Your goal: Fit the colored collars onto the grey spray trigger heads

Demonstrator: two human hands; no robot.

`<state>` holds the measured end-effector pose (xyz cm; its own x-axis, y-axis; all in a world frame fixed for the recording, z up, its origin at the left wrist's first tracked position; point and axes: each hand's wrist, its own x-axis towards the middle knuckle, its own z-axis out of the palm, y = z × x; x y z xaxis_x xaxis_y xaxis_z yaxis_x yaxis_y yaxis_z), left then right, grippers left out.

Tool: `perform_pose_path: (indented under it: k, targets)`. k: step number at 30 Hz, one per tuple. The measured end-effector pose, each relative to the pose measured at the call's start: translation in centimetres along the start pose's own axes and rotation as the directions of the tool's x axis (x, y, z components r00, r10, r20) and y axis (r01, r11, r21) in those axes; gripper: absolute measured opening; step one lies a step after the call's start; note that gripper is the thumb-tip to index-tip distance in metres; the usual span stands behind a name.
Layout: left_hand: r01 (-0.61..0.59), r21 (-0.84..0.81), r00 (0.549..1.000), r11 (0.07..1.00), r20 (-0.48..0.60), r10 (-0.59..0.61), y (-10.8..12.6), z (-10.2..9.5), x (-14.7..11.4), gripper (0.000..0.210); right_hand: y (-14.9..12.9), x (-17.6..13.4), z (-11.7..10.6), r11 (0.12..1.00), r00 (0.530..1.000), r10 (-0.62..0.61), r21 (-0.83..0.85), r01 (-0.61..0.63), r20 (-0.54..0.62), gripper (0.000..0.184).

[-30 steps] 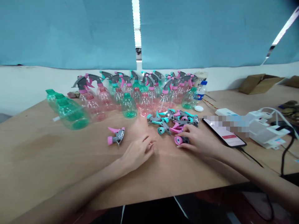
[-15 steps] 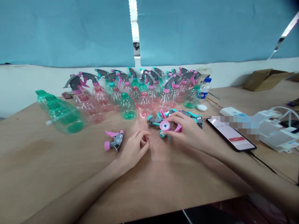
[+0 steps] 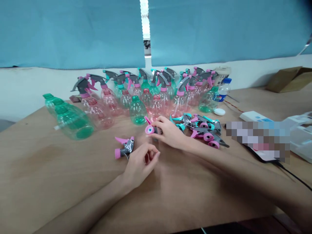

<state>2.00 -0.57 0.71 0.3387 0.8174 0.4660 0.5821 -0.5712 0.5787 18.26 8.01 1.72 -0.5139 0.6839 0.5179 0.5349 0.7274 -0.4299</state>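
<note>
My right hand [image 3: 168, 132] pinches a pink and grey trigger spray head [image 3: 150, 130] by its collar, the round opening turned towards me. Just in front and to the left, my left hand [image 3: 141, 161] hovers low over the table with curled fingers, thumb near the fingertips; whatever they may hold is hidden. Beside it lies another pink and grey spray head [image 3: 127, 148], on its side. A pile of pink, teal and grey spray heads [image 3: 203, 128] rests to the right of my right hand. Behind the hands stands an open-necked green bottle [image 3: 138, 112], next to a clear pink bottle [image 3: 157, 105].
Rows of spray bottles [image 3: 180, 100] with heads fitted stand along the wall. Green bottles [image 3: 75, 122] without heads are at the left. To the right are a blue-capped drink bottle [image 3: 224, 89], a white cap [image 3: 219, 111], a phone [image 3: 258, 151] with its cable, and a cardboard box [image 3: 290, 79].
My right hand has moved left from the pile with the pink and grey spray head, uncovering more heads there. My left hand stays curled near the same spot; the view has shifted slightly.
</note>
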Motion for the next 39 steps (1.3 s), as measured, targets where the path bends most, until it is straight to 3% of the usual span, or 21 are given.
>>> perform_pose_path:
  k: [5,17,23,30,35,39]
  targets:
    - [-0.07,0.032,0.997,0.997,0.03,0.069,0.2,0.0,-0.1,0.007,0.9,-1.2,0.1,0.983,0.997,0.071,-0.171,-0.068,0.008,0.017]
    - [-0.074,0.051,0.996,0.996,0.06,0.071,-0.2,0.2,-0.1,0.006,1.2,-7.6,-5.3,0.927,0.984,0.165,-0.331,-0.176,-0.062,0.016]
    - [-0.013,0.039,0.998,0.999,0.059,0.011,-0.2,0.3,0.0,0.005,-0.3,-7.8,-5.2,0.977,0.99,0.113,-0.17,-0.126,-0.086,0.017]
    - [-0.017,-0.005,0.996,1.0,0.086,0.017,0.0,0.2,0.1,0.018,-1.6,-7.6,-2.0,0.995,0.993,0.076,0.068,-0.07,-0.086,0.021]
    - [-0.075,0.032,0.989,0.997,0.13,0.071,0.0,0.1,-0.2,0.026,-1.8,-8.2,-1.2,0.983,0.991,0.078,0.176,-0.059,-0.105,0.019]
    - [-0.199,0.067,0.976,0.978,0.105,0.192,-0.1,0.2,-0.4,0.026,-1.9,-8.4,-1.1,0.98,0.995,0.068,0.194,-0.052,-0.075,0.021]
